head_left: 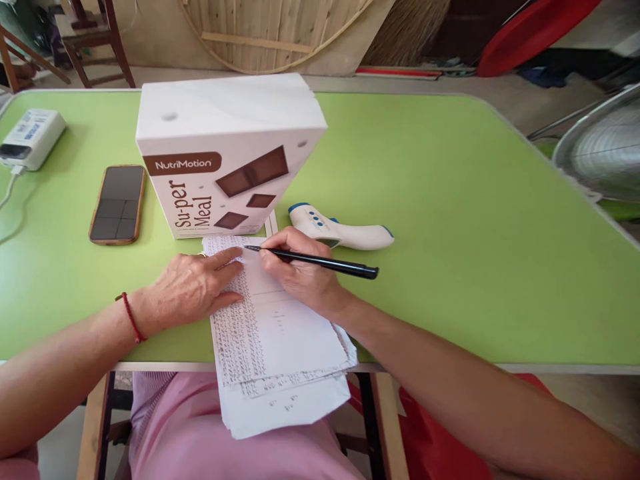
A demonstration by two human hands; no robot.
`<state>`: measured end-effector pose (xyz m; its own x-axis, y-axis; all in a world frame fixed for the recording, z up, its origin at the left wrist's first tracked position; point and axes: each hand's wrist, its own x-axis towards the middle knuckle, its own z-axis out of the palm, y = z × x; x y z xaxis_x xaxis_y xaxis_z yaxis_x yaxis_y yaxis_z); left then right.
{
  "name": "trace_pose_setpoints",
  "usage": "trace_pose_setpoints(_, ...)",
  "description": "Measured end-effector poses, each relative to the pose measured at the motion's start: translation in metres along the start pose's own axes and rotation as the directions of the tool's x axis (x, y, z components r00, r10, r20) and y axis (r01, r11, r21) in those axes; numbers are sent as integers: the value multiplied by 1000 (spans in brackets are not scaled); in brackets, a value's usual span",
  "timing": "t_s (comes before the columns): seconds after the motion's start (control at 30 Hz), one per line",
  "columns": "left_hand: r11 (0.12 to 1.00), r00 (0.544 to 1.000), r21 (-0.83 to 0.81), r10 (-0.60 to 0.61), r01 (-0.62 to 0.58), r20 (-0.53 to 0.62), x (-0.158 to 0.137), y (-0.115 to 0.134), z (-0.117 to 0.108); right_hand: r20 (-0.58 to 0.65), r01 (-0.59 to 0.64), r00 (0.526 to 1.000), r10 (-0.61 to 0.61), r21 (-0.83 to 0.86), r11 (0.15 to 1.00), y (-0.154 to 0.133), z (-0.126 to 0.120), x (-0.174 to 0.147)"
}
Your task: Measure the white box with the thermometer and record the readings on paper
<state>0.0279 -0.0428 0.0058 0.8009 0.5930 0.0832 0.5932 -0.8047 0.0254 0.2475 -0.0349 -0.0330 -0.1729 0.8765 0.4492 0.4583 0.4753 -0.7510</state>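
In my right hand (pixel 305 273) is a black pen (pixel 330 262), its tip at the upper part of the top sheet of paper (pixel 295 333). Handwriting in columns fills the left side of that sheet. My left hand (pixel 193 287) rests on the paper's left edge with fingers stretched out, pressing it down, its index fingertip close to the pen tip. More written sheets lie underneath and hang over the table's front edge. Right behind the paper stands a white NutriMotion box (pixel 230 180). Beyond my right hand lies a white and blue infrared thermometer (pixel 345 230).
A phone (pixel 117 203) in a wooden-edged case lies left of the box on the green table (pixel 450 200). At the far left is a white power bank (pixel 33 140) with a cable. A wooden chair (pixel 95 43) stands beyond the table, and a metal fan (pixel 605 143) is at the right.
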Motion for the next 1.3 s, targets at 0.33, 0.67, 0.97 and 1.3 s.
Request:
trace_pose_setpoints(0.33,1000,1000,20,-4,4,7,-1,1,-2,-67,41,997,-41,-1,999,1,2,0)
trace_pose_setpoints(0.67,1000,1000,-6,-8,8,18,0,0,-1,-53,42,998,-41,19,999,0,1,1)
trace_pose_setpoints(0.97,1000,1000,-3,-5,5,16,-1,-1,-1,-70,53,996,-54,-10,999,1,2,1)
trace_pose_setpoints(1.3,1000,1000,6,-12,11,17,-1,0,-1,-73,61,995,-62,-18,998,0,1,1)
